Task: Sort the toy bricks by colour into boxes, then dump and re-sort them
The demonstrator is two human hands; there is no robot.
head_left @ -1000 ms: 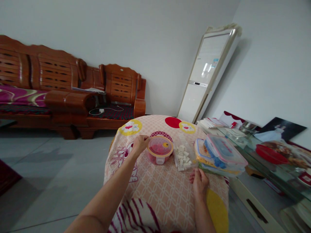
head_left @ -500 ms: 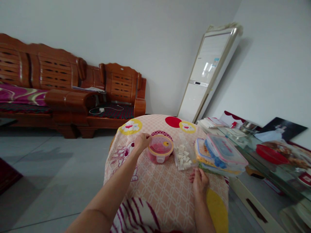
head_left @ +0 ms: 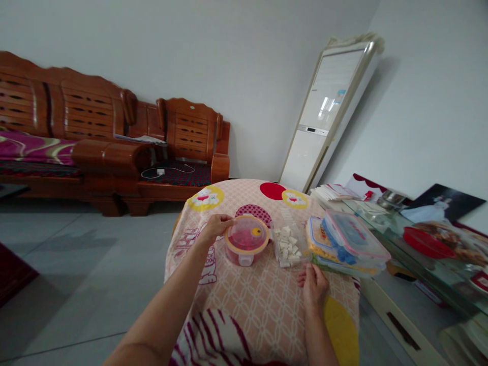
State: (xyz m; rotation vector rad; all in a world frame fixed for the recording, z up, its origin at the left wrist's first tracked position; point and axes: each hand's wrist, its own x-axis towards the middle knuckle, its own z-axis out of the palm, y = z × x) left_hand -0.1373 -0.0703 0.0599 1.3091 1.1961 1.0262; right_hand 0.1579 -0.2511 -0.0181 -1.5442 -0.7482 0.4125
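Note:
My left hand pinches the rim of a round, clear food container at its far left side. The container has a pinkish tint, an orange-edged lid and a yellow round spot on top; the lid is on. My right hand rests on the table with its fingers loosely curled, and nothing shows in them. Just beyond its fingertips lies a clear plastic tray with several small white blocks in it. Whether the fingertips touch the tray's corner I cannot tell.
Right of the tray stand stacked clear food boxes with pink and blue edges. A patterned cloth covers the round table. A glass-topped cabinet with a red dish stands at the right. A wooden sofa lies beyond.
The round container has slid left and a little nearer to me, turning slightly, with my left hand on its rim. My right hand has stayed in place.

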